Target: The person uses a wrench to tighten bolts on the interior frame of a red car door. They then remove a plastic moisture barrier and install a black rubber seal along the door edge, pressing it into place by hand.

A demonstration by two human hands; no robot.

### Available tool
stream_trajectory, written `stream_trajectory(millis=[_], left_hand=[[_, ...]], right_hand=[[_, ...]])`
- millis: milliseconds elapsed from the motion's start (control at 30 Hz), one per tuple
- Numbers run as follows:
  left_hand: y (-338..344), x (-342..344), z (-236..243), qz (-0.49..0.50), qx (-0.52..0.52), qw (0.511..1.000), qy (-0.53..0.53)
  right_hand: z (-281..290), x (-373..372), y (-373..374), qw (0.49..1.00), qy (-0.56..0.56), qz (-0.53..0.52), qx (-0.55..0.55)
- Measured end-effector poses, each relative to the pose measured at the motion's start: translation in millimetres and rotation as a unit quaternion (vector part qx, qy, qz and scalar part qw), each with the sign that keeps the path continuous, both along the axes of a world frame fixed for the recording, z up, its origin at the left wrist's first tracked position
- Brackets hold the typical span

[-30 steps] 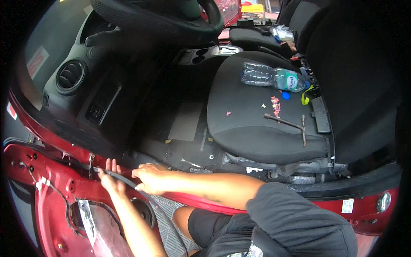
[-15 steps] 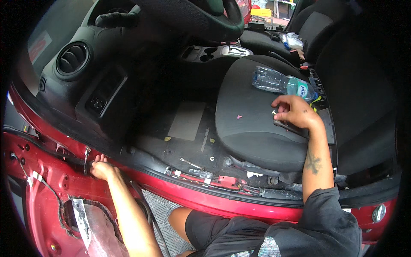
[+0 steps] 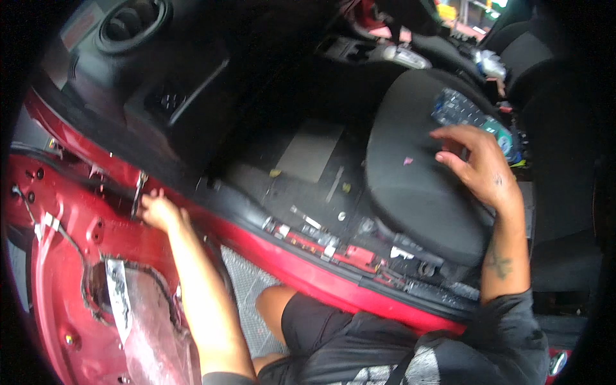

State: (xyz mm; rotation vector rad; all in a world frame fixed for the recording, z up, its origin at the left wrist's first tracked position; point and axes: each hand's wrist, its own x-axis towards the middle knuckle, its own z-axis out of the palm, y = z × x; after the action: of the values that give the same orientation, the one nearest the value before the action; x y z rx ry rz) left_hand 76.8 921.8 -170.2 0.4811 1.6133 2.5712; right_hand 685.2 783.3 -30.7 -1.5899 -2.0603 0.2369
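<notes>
My right hand (image 3: 482, 168) hovers over the driver's seat (image 3: 417, 128), thumb and forefinger apart, with nothing visible between them. A small pink clip (image 3: 408, 161) lies on the cushion to the left of its fingertips. Just beyond the hand, a clear plastic bottle (image 3: 463, 110) with a green label rests on its side. At the far left, my left hand (image 3: 162, 212) is at the hinge-side gap of the open red door (image 3: 64, 256). Its fingers are loosely bent and somewhat apart beside a metal door link (image 3: 139, 192); motion blur hides whether they touch it.
The stripped sill (image 3: 346, 256) bears exposed brackets and wiring. A slim metal tool (image 3: 305, 217) lies on the floor behind it. Loose plastic sheeting (image 3: 151, 333) hangs on the door's inner panel. The dashboard (image 3: 122, 83) stands ahead, and a white bundle (image 3: 489, 64) sits on the passenger seat.
My right hand's fingers have spread, and the small white clip seen at them is out of sight. The left hand stays by the door link. The whole view has shifted and tilted.
</notes>
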Motion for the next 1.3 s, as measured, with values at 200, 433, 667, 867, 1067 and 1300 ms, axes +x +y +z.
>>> stream_trajectory(millis=[200,433,667,867,1067,1300], left_hand=[[-10,-15,-1,-0.015,-0.023,0.999,0.038],[-29,-38,30,-0.03,0.015,0.999,0.006],[-34,-21,34,-0.022,-0.015,0.999,0.027],[-41,-22,9,0.02,-0.078,0.992,0.102],[-72,-11,16,-0.029,-0.041,0.997,0.053],[-103,-30,32,0.001,-0.079,0.993,0.083]], right_hand=[[-27,-32,35,0.986,-0.108,0.119,-0.038],[-28,-57,12,0.997,0.015,0.076,0.008],[-55,-38,12,0.992,0.1,0.038,0.065],[-63,-52,1,0.97,0.16,0.001,0.181],[32,-201,7,0.924,0.025,0.342,0.168],[48,-450,12,0.852,0.08,0.458,0.243]])
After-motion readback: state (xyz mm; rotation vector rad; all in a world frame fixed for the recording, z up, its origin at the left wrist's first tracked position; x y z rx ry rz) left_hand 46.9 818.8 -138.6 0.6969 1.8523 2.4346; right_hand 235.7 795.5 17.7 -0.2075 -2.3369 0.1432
